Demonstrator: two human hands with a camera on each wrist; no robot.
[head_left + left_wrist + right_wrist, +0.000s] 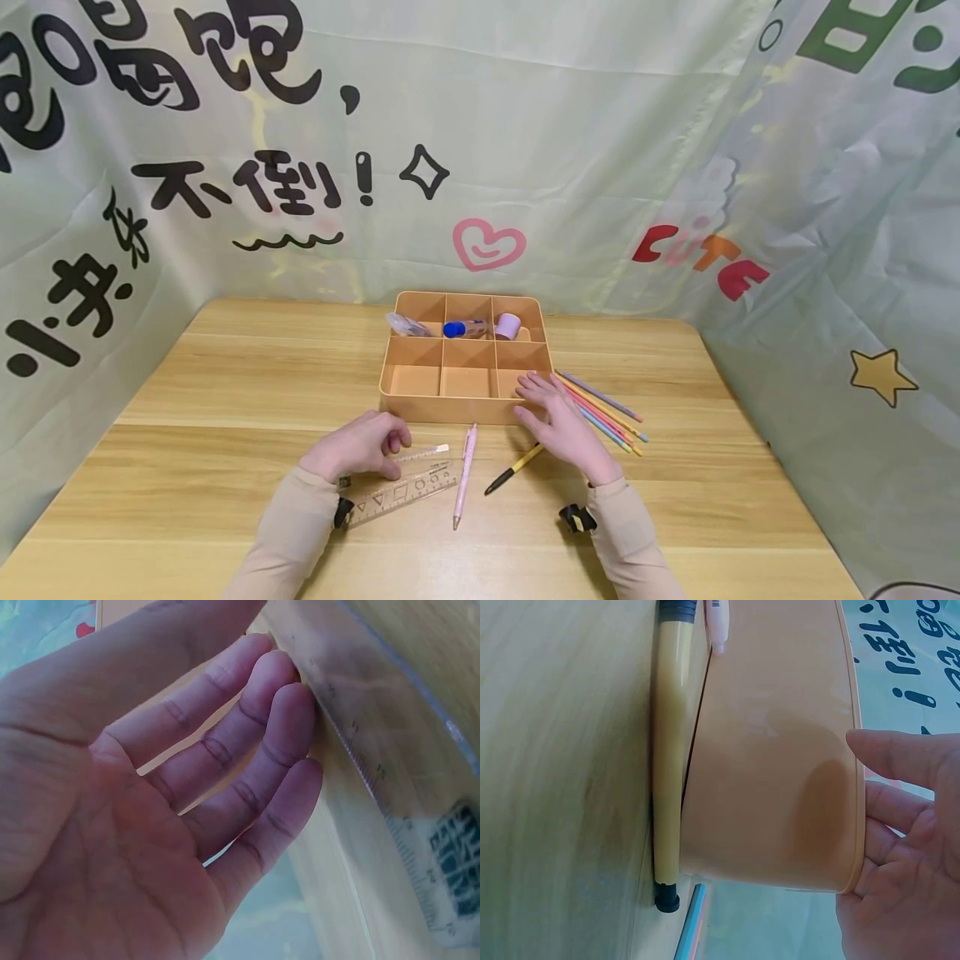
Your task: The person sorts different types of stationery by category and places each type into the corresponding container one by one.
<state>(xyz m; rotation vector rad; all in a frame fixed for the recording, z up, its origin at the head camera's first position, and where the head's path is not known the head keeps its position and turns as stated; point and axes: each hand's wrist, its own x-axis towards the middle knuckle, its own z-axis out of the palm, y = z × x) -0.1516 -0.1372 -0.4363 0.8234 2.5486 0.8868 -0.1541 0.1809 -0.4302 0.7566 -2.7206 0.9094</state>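
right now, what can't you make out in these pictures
Dark print on the ruler, left wrist view: too blurred to read.
Some upper ends of the coloured pencils, head view: hidden by the right hand.
Tip of the yellow pen, right wrist view: cut off by the top edge.
Any lettering on the blue-capped item, head view: too small.

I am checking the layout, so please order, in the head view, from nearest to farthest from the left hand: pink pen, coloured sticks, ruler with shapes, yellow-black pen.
From the left hand:
1. Ruler with shapes, reaching out to the hand's right.
2. Pink pen, right of the ruler.
3. Yellow-black pen, further right.
4. Coloured sticks, farthest right.
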